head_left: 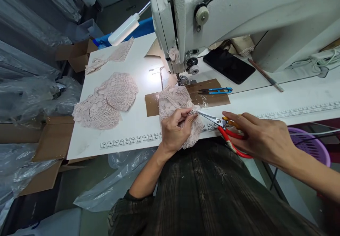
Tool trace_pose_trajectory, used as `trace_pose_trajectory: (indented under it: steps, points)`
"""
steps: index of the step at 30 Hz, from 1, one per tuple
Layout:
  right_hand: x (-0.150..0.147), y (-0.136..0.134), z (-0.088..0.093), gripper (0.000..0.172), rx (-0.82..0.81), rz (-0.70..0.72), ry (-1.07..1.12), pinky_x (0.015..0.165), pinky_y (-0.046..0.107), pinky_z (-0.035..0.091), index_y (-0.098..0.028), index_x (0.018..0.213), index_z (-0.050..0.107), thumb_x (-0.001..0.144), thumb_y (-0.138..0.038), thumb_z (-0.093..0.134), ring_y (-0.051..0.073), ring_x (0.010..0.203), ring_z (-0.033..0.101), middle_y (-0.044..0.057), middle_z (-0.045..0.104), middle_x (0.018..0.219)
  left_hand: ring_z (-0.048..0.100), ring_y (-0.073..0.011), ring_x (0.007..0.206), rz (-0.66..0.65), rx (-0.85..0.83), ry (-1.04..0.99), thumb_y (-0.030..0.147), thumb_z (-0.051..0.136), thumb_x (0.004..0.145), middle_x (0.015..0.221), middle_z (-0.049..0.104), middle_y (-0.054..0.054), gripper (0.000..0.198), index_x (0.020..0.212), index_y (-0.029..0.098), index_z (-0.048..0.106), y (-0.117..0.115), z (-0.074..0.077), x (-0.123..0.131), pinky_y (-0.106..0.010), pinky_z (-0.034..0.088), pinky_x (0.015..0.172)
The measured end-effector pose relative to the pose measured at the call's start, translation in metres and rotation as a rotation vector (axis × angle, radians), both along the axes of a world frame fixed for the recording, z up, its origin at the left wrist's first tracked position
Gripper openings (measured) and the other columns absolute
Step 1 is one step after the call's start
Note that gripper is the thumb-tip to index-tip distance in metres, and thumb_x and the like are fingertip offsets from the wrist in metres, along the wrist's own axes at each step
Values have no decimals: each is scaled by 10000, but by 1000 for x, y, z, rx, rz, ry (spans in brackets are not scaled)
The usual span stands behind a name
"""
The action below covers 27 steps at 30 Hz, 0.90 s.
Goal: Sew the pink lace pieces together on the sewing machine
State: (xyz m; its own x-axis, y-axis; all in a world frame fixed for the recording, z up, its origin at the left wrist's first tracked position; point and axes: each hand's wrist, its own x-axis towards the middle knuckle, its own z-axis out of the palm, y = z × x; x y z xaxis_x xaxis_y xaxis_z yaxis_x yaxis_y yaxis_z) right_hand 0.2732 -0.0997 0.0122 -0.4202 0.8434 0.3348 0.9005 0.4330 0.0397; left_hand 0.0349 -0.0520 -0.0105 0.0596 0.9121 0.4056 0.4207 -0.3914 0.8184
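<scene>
Pinched in the left hand's (175, 130) fingertips is a pink lace piece (175, 99); the right hand (262, 136) grips red-handled scissors (219, 121), tips against the lace. From there, a purple basket (321, 151) stands between three and four o'clock, contents unclear; an open carton (57, 133) between eight and nine, clear plastic (17, 158) beside it.

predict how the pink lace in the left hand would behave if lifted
The pink lace would likely hang floppy, as it droops past the white table. It looks light for its size, given its open mesh, whose holes could snag on the scissors.
</scene>
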Motion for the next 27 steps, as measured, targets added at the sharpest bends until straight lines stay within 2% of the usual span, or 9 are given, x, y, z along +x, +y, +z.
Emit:
trace_pose_trajectory:
  steps: [7, 15, 27]
  points:
    - [0, 0, -1, 468, -112, -9, 24, 466, 311, 252, -215, 1328, 601, 959, -481, 494, 204, 564, 623, 53, 704, 796, 741, -121, 676, 6, -24, 3, 278, 723, 890, 843, 789, -37, 166, 1014, 168, 714, -1, 1, 0, -212, 627, 662]
    - [-7, 0, -2, 444, -63, 20, 27, 482, 294, 225, -192, 1317, 620, 972, -441, 489, 149, 520, 554, 41, 687, 772, 741, -116, 677, 2, 2, 29, 268, 721, 889, 841, 786, -33, 163, 1014, 164, 715, -1, 0, -1, -202, 625, 665]
    - [-15, 1, 16, 455, -12, 42, -90, 453, 272, 151, -152, 1291, 630, 920, -375, 490, 122, 427, 455, 80, 669, 800, 742, -121, 674, -10, 47, 78, 273, 706, 905, 833, 786, -38, 156, 1014, 162, 712, -2, 2, -2, -215, 625, 685]
